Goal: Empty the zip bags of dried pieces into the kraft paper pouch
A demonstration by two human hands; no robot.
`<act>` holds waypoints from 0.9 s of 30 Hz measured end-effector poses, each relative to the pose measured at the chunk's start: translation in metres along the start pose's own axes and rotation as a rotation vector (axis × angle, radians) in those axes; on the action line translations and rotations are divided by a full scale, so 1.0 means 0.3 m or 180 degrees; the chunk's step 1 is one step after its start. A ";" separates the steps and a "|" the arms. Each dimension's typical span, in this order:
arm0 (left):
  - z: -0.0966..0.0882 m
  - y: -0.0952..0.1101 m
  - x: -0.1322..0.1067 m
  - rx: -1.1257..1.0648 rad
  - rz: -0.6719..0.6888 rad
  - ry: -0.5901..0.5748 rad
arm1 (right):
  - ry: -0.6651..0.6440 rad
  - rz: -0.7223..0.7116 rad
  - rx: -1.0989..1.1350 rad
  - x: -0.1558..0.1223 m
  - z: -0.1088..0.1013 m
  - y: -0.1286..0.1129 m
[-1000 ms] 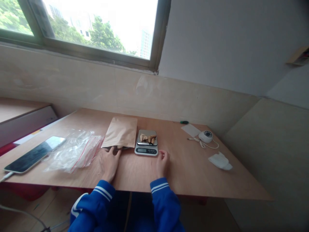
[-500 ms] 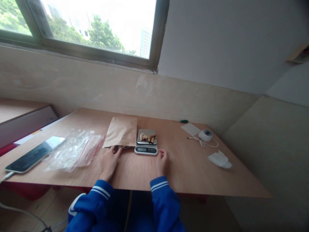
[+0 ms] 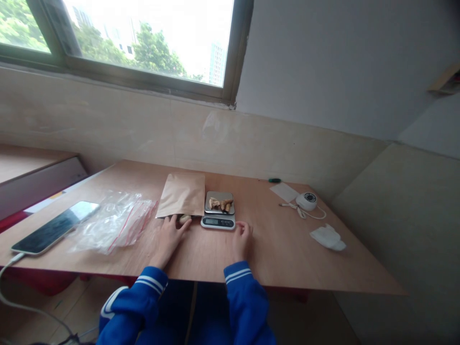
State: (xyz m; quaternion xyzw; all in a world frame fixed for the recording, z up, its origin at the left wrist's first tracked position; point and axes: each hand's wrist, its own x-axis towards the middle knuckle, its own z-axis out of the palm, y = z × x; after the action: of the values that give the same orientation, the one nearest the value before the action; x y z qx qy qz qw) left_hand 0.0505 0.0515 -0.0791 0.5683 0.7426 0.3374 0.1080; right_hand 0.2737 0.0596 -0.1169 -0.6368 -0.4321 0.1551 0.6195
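A brown paper bag (image 3: 182,195) lies flat, its mouth toward me. My left hand (image 3: 171,238) is at that mouth with fingers spread, the fingertips partly under the bag's edge. A pale lump (image 3: 185,219) shows at the mouth, between my thumb and forefinger. Right of the bag stands a small kitchen scale (image 3: 218,223), with several knobbly, pale brown dried pieces (image 3: 220,205) on its metal plate. My right hand (image 3: 243,239) rests on the table at the scale's near right corner, fingers curled in and nothing visible in them. The scale's reading is too small to make out.
Clear zip bags (image 3: 111,223) with red seals lie at left, beside a phone (image 3: 53,230) on a charging cable. At right are a white round device (image 3: 306,201) with a cord, a white card (image 3: 283,192), a crumpled white wrapper (image 3: 327,237) and a green-handled tool (image 3: 275,180).
My left hand has shifted slightly to the right and its fingers have spread. The pale lump has come into sight at the bag's mouth. My right hand has stayed put.
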 end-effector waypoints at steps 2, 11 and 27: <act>-0.003 0.008 -0.002 0.0106 0.0064 -0.0081 | -0.0015 0.0016 -0.0008 0.000 0.000 0.001; -0.058 0.002 -0.057 -0.0386 -0.0033 -0.0189 | -0.0024 0.0039 -0.0038 -0.005 -0.002 -0.005; 0.188 0.328 0.297 -0.1091 0.1087 -0.0868 | -0.0028 -0.0169 -0.0123 -0.004 0.019 0.018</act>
State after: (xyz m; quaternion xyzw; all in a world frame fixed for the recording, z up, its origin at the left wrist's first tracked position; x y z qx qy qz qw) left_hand 0.1276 0.1670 -0.0401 0.6989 0.5468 0.3918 0.2431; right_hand 0.2708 0.0631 -0.1235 -0.6363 -0.4544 0.1330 0.6090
